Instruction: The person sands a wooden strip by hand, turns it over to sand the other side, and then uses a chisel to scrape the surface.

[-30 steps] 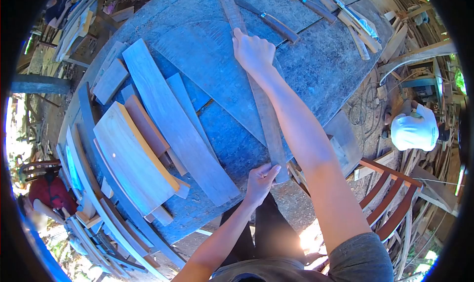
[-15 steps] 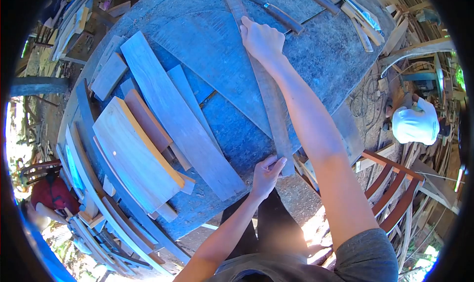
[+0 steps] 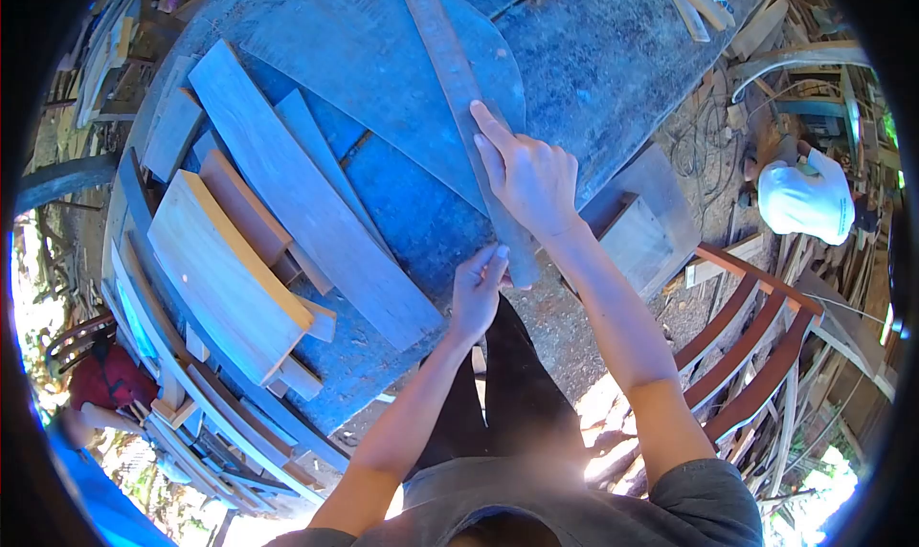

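A long, narrow wooden strip (image 3: 450,64) runs from the far edge of the worktable down toward my body. My left hand (image 3: 477,293) is closed around its near end, thumb on top. Partway up the strip, my right hand (image 3: 531,183) rests at its right edge, with index finger stretched forward, thumb against the wood and the other fingers curled. Left of the strip, a wide, slightly curved plank (image 3: 311,198) lies on the blue-grey tabletop (image 3: 613,78). Beside that plank sits a thick pale block (image 3: 225,274) with a yellowish edge.
Curved wooden pieces (image 3: 206,384) line the table's left edge. A reddish-brown slatted chair part (image 3: 742,346) stands at right. One person in a white shirt (image 3: 807,198) crouches at far right; another in red (image 3: 110,379) is at far left. Thin sticks (image 3: 689,6) lie at the table's far right.
My right hand has slid down the strip toward me, its index finger now extended. My left hand still grips the near end. The view has shifted, so the far tools are mostly out of sight.
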The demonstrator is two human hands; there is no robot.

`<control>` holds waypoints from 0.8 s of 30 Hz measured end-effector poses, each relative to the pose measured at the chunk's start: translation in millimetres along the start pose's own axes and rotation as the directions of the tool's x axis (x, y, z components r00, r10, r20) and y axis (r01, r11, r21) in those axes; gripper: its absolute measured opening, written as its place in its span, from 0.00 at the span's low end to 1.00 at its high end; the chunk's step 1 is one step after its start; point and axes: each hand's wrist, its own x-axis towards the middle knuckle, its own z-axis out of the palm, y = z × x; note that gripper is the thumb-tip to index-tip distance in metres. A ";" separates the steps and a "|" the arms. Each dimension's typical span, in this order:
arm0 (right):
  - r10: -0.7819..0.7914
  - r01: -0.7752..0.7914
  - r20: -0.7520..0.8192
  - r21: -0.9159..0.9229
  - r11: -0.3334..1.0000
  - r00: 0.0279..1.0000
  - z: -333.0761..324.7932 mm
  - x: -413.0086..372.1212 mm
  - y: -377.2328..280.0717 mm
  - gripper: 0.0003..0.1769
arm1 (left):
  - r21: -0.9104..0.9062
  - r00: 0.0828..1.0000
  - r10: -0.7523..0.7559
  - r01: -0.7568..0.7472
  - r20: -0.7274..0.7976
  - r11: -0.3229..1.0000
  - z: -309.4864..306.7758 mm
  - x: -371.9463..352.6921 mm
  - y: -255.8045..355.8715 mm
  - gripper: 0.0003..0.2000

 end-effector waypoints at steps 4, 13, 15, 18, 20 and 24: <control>0.010 -0.010 -0.004 0.064 0.998 1.000 -12.2 -65.6 3.3 0.26 | 0.066 0.999 -0.031 0.030 0.014 0.997 -5.1 -0.8 -1.0 0.15; 0.080 -0.089 0.096 0.093 0.992 0.992 -23.0 -85.1 -4.0 0.27 | 0.024 0.998 -0.005 0.007 -0.060 1.000 6.9 -3.5 1.2 0.13; 0.061 -0.064 0.038 0.083 0.995 0.997 -19.4 -99.4 -0.8 0.28 | 0.041 0.998 -0.007 0.010 -0.060 0.999 3.3 -4.6 0.0 0.14; 0.049 -0.052 0.042 0.073 0.996 0.998 -34.8 -153.2 -0.4 0.29 | 0.032 0.998 -0.003 0.005 -0.062 0.999 2.8 -4.1 -0.1 0.14; 0.048 -0.057 0.106 0.079 0.995 0.993 -42.4 -164.5 1.4 0.30 | 0.057 0.995 -0.037 0.042 -0.090 0.997 7.1 -4.7 4.9 0.14; 0.036 -0.042 0.071 0.086 0.995 0.997 -32.5 -131.8 1.3 0.29 | 0.020 0.995 -0.022 0.024 -0.101 1.000 5.0 -3.6 1.7 0.14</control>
